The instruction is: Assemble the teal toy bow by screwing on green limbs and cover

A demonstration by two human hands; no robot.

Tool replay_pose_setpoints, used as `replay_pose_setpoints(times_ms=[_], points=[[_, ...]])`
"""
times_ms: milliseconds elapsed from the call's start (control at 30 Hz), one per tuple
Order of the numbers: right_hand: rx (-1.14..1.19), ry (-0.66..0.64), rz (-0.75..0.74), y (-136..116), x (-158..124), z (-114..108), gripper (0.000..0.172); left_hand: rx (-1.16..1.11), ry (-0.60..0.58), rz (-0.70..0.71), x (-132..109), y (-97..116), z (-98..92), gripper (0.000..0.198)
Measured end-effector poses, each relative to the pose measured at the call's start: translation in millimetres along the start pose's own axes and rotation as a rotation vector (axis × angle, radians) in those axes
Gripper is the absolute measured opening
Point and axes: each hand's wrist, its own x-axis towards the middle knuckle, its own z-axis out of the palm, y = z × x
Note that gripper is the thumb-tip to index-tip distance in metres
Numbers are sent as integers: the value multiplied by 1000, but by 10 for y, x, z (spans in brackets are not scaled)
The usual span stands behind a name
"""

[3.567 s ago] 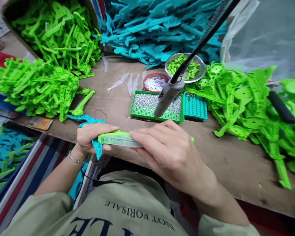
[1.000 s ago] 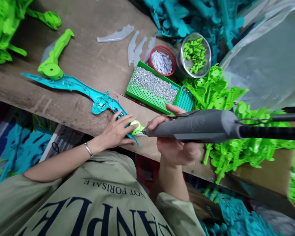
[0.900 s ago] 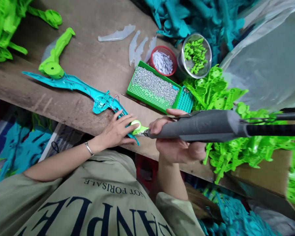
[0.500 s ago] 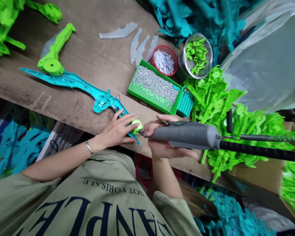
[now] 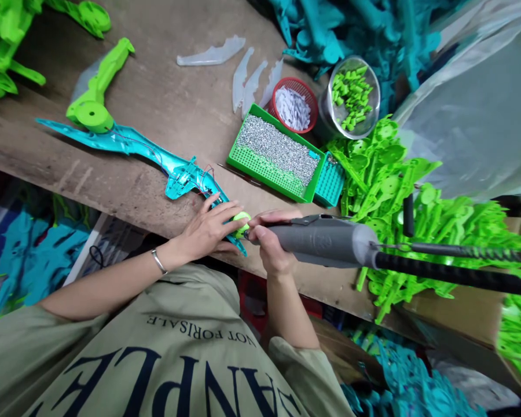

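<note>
A long turquoise plastic shell (image 5: 145, 152) with thin wires inside lies across the table, joined at its left part by a lime-green round-ended piece (image 5: 94, 110). My left hand (image 5: 208, 229) grips the shell's right end, fingers over the top and thumb below. Beside those fingers sits a small lime-green round part (image 5: 242, 222). In my right hand (image 5: 272, 243) is a grey electric screwdriver (image 5: 321, 237), lying almost level, its tip at the green round part. The exact contact at the tip is hidden by my fingers.
A green basket (image 5: 269, 184) holds small metal screws. Near it stand a red basket (image 5: 313, 119) of white pieces, a clear tub (image 5: 375, 107) of green bits and a small turquoise basket (image 5: 332, 182). Lime-green parts (image 5: 455, 231) pile at right. Translucent pieces (image 5: 212, 55) lie at the back.
My right hand has shifted its grip on the screwdriver, with the fingers now curled closer to its front end. The screwdriver's rear has swung slightly. My left hand and the shell stay put.
</note>
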Motion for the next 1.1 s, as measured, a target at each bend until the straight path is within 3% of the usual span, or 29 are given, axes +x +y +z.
replay_pose_setpoints(times_ms=[100, 200, 367, 600, 767, 933, 1033, 1100], points=[[113, 74, -73, -41, 18, 11, 24, -6, 0, -5, 0, -4, 4, 65], [168, 59, -88, -59, 25, 12, 25, -19, -5, -19, 4, -2, -3, 65], [161, 53, -69, -52, 13, 0, 16, -22, -11, -23, 11, 14, -26, 63], [137, 82, -50, -59, 13, -40, 28, -19, -4, -13, 21, 21, -42, 64], [101, 97, -102, -185, 39, -88, 23, -5, -23, -10, 16, 48, -61, 63], [97, 245, -183, -360, 278, -156, 24, 57, -2, 34, 78, 135, -182, 49], [76, 326, -173, -315, 500, -228, 27, 114, 44, 28, 263, 115, -288, 29], [54, 352, -147, -235, 638, -280, 32, 197, 39, -23, 446, 49, -333, 26]])
